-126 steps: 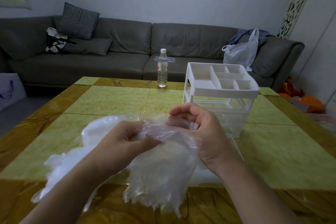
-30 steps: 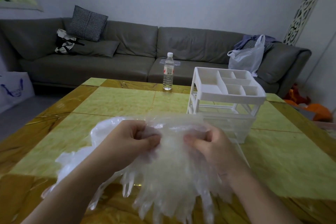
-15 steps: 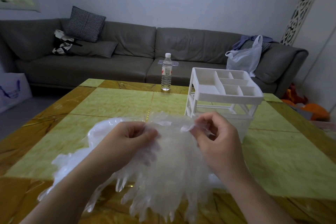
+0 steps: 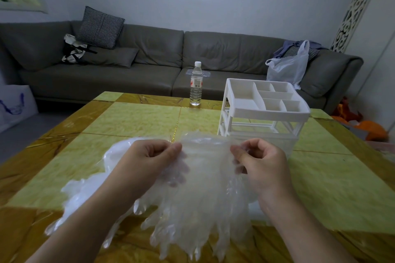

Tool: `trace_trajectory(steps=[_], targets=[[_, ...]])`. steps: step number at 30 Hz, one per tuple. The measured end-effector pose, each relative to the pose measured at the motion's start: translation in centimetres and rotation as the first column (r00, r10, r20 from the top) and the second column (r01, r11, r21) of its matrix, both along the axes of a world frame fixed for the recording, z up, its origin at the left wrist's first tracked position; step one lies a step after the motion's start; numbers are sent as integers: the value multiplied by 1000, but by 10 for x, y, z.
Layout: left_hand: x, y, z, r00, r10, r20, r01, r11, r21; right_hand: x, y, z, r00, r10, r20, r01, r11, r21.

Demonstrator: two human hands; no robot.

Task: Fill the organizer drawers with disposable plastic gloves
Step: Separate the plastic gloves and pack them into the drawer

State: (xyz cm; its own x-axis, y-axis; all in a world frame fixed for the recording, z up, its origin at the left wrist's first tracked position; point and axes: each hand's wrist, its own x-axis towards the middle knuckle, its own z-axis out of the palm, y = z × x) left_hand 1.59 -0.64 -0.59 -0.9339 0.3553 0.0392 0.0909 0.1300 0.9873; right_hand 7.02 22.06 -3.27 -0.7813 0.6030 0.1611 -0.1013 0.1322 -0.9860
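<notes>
Here, glove stack [image 4: 198,194] stretched between left hand [image 4: 147,160] and right hand [image 4: 263,164]; fingers [image 4: 237,153] pinching top edge.

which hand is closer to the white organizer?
Right. The right hand sits just in front of the organizer, pinching the gloves; the left hand holds them farther left.

Clear, milky gloves [image 4: 198,196]. White organizer [image 4: 265,111]. Yellow-green marbled worktop [image 4: 136,119], amber-brown border. Grey sofa [image 4: 154,66]; black-and-white houndstooth cushion [image 4: 100,28]. Clear bottle [image 4: 196,84], white cap, red label, far edge.
</notes>
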Motion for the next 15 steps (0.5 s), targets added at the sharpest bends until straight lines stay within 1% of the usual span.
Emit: trace_trajectory(steps=[2, 4, 8, 11, 13, 14, 15], targets=[[-1, 1, 1, 999, -1, 49, 0, 1000, 24, 0, 1, 0, 1000, -16, 2, 16, 1000, 3], [-3, -1, -1, 999, 17, 40, -18, 1000, 15, -1, 3, 0, 1000, -20, 9, 20, 1000, -22], [-11, -3, -4, 995, 87, 52, -90, 994, 56, -3, 5, 1, 999, 44, -17, -46, 990, -137], [-14, -4, -4, 982, 179, 52, -182, 982, 49, -1, 4, 4, 999, 42, -3, -42, 993, -113], [-16, -8, -1, 977, 203, 59, -208, 972, 108, -1, 4, 6, 1000, 6, 18, -4, 996, -93], [-16, -11, 2, 975, 219, 41, -223, 965, 135, -1, 5, 7, 1000, -10, 29, 12, 996, -93], [-17, -15, 5, 968, 252, -8, -248, 957, 148, 0, 7, 8, 999, -22, 39, 25, 996, -89]])
